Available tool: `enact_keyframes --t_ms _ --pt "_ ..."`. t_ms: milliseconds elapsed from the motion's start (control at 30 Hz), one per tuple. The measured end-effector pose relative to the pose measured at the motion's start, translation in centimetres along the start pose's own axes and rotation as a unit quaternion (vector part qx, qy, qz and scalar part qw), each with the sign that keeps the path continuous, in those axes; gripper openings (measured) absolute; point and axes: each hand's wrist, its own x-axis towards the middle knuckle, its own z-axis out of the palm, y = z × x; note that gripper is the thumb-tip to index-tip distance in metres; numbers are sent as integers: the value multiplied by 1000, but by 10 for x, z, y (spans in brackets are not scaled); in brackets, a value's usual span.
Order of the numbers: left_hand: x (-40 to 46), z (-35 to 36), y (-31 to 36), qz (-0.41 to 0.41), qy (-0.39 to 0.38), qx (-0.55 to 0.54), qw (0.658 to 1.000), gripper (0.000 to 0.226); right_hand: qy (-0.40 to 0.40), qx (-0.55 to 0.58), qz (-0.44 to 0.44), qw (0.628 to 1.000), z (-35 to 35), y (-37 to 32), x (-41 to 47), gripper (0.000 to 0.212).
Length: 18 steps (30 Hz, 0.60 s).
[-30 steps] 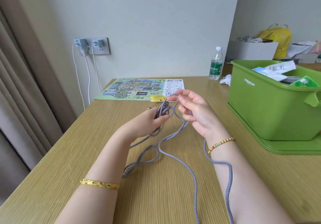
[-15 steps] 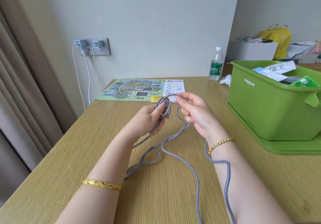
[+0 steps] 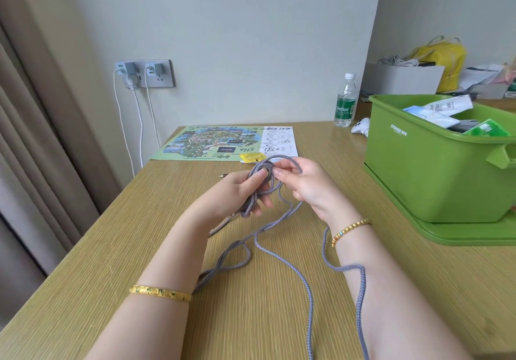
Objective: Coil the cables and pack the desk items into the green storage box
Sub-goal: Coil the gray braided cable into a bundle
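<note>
Both hands (image 3: 237,189) (image 3: 304,189) pinch a half-coiled grey braided cable (image 3: 279,256); most trails loose at six o'clock, green plastic storage box (image 3: 418,175) part-filled.

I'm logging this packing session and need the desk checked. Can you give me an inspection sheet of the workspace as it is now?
Surface: wooden desk, light grain, against the wall.
Job's things: grey braided cable, part coiled at the hands, the rest loose on the desk; green storage box at right, standing on its lid, already holding packets.
Clutter: printed map, yellow sachet, water bottle, white object by the box.
Grippers: left hand grips the coiled loops; right hand pinches the next loop.
Cables: two white leads hang from chargers in the wall socket.
Surroundings: curtain at left; cardboard box and yellow bag behind.
</note>
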Motion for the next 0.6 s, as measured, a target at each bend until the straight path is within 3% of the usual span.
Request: enact_keyframes --t_ms 167,300,400,500,600 --pt "3 2 1 36 69 -21 997 42 6 119 15 993 -4 0 5 12" --pt "8 -1 2 26 181 -191 964 40 45 172 34 984 -8 3 8 15" --pt "12 -2 4 15 254 -300 919 34 14 142 55 988 -5 4 7 17" --pt "14 -1 4 26 268 -396 878 28 -68 59 90 992 3 6 5 23" --pt "14 0 2 33 248 -385 888 30 -127 0 120 985 9 7 2 30"
